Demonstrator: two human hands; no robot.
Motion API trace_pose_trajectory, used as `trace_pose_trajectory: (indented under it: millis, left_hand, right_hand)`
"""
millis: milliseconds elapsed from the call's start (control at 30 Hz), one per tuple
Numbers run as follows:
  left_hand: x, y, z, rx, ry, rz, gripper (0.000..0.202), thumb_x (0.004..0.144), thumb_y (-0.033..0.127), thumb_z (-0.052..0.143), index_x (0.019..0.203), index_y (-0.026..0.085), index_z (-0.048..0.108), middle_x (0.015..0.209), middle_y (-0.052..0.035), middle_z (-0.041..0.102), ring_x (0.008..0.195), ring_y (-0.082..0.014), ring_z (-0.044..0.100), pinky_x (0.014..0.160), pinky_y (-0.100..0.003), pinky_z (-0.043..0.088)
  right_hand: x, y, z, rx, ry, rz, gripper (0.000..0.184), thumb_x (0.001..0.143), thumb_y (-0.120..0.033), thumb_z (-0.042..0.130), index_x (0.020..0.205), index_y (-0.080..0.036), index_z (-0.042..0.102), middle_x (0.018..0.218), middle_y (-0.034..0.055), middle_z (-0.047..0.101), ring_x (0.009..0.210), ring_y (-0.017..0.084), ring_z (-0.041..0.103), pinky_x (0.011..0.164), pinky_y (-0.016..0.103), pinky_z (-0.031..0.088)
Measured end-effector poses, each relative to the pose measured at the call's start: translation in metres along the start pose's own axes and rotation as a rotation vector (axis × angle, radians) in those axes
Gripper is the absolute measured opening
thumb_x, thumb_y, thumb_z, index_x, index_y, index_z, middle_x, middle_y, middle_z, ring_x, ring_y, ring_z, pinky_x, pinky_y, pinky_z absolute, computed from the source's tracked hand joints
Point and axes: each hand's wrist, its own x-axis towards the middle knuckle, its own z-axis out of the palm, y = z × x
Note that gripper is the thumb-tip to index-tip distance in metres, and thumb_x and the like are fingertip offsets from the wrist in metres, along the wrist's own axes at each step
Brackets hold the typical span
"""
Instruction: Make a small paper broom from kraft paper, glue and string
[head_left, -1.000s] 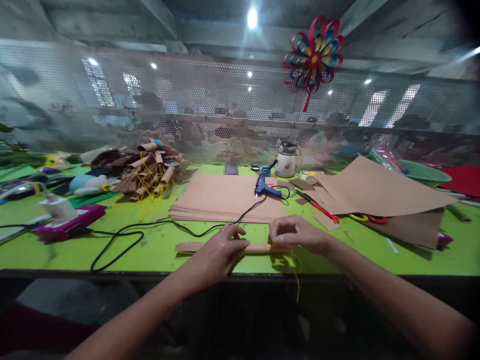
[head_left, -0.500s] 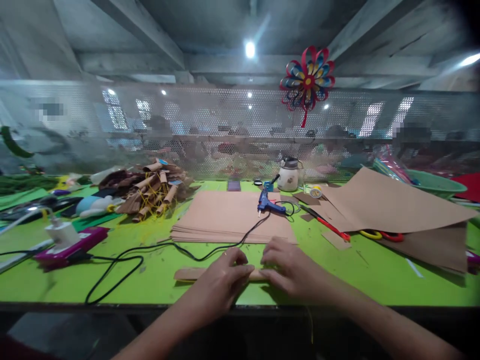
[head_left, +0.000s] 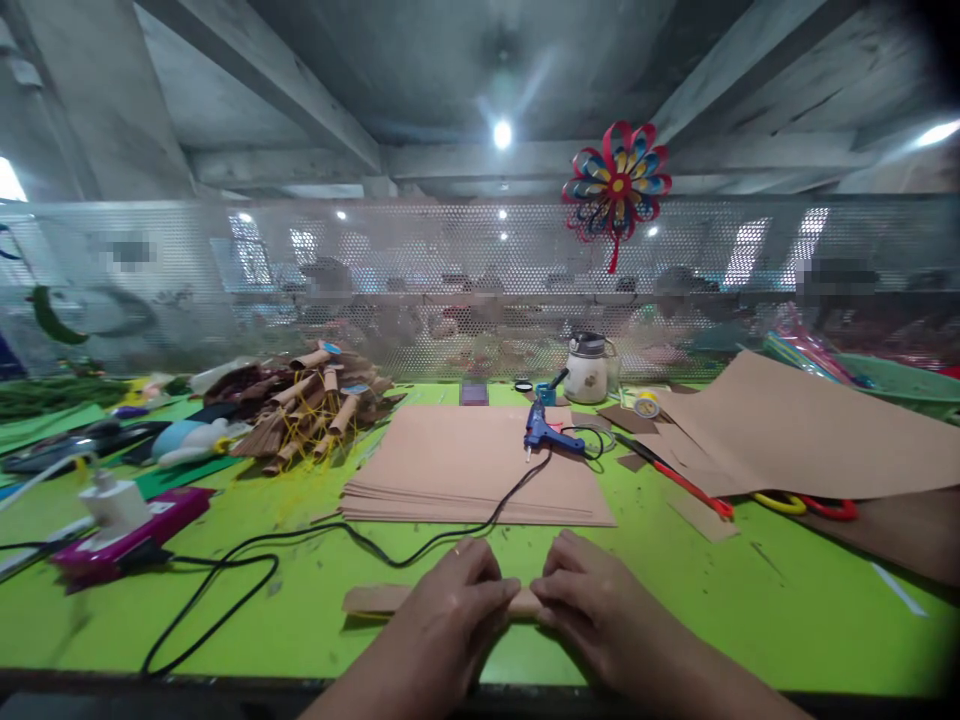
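- As right hand (head_left: 600,605) closes in beside left hand (head_left: 457,610), both now pinch the kraft-paper roll (head_left: 375,600).
- Fingers: both sets grasping roll, fingertips just apart.
- Roll: on green table (head_left: 315,645) near front edge, before kraft-paper stack (head_left: 450,450); left end juts out.
- Probably means steadier two-handed control; right end now hidden.

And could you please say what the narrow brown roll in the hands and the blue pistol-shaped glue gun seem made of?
Narrow brown roll: probably kraft paper or thin card, matte, judging by its plain tan surface and flat-looking left end.

Blue pistol-shaped glue gun: likely smooth plastic, given its evenly coloured, moulded-looking body.
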Motion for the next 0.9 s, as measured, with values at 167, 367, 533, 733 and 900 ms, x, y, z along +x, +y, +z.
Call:
trace_pose_trajectory:
  millis: [167,367,533,733,900]
  left_hand:
    - [0.0008,-0.0011,0.0008,-0.002,0.005,0.004,0.027,0.098,0.027,0.039,0.094,0.021,0.065,0.089,-0.0063,0.054,0.085,-0.0177,0.05,0.069,-0.029,0.036]
    - [-0.0001,-0.0012,0.0009,0.013,-0.004,0.006,0.028,0.099,0.029,0.039,0.093,0.022,0.065,0.089,-0.0066,0.055,0.085,-0.0182,0.049,0.068,-0.03,0.035]
    - [-0.0003,0.0004,-0.0003,0.006,-0.017,-0.01,0.028,0.099,0.029,0.038,0.092,0.022,0.065,0.09,-0.0065,0.054,0.085,-0.0184,0.049,0.069,-0.03,0.035]
    - [-0.0001,0.0025,-0.0031,-0.013,-0.02,-0.009,0.027,0.098,0.027,0.04,0.097,0.023,0.067,0.09,-0.0056,0.054,0.088,-0.0186,0.048,0.07,-0.029,0.035]
    - [-0.0005,0.0011,-0.0024,-0.029,-0.009,-0.016,0.027,0.098,0.028,0.041,0.1,0.023,0.067,0.091,-0.0056,0.053,0.086,-0.0181,0.049,0.071,-0.03,0.035]
  right_hand:
    - [-0.0031,0.0021,0.0032,0.004,0.003,0.017,0.02,0.093,-0.022,0.053,0.078,-0.015,0.065,0.081,0.0081,0.058,0.079,0.019,0.051,0.063,0.029,0.036]
    - [-0.0017,0.0002,0.0011,-0.008,0.0,0.001,0.02,0.092,-0.021,0.054,0.077,-0.015,0.064,0.081,0.0082,0.06,0.079,0.019,0.052,0.062,0.029,0.035]
    - [-0.0017,-0.0007,-0.0007,0.021,0.0,-0.006,0.017,0.092,-0.023,0.055,0.08,-0.015,0.066,0.082,0.0082,0.06,0.08,0.019,0.052,0.064,0.029,0.038]
    - [-0.0041,-0.0023,-0.0007,0.032,0.018,0.013,0.011,0.09,-0.02,0.056,0.084,-0.016,0.065,0.085,0.008,0.06,0.083,0.02,0.052,0.066,0.03,0.039]
    - [-0.0058,-0.0049,-0.0027,0.036,0.033,0.013,0.009,0.089,-0.02,0.058,0.085,-0.017,0.064,0.084,0.0068,0.059,0.082,0.019,0.053,0.067,0.03,0.04]
